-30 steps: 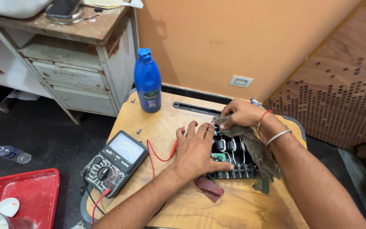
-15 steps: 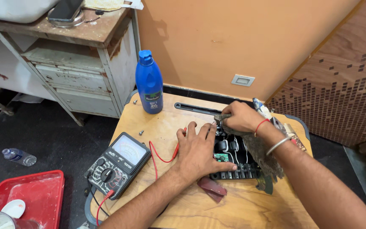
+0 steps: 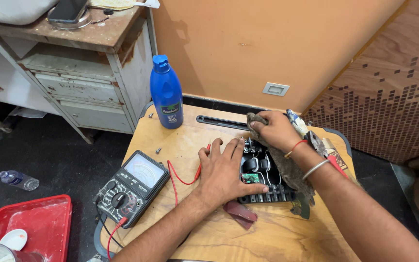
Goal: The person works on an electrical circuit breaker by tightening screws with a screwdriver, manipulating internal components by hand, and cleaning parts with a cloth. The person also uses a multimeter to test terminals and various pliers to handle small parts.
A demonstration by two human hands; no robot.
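A left hand [image 3: 226, 170] lies flat, fingers spread, pinning a black switch panel [image 3: 263, 179], while the right hand [image 3: 273, 130] clamps a grimy rag [image 3: 287, 167]. Wiping hard could snag the panel's wires or nudge the nearby red probe lead [image 3: 183, 172].

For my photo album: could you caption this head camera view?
Left hand steadies a black electrical unit while right hand presses a rag onto it, analog multimeter alongside.

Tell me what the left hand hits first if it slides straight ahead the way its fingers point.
Probably the long black strip; the left hand lies flat, fingers aimed at the wall, with bare wooden board in between.
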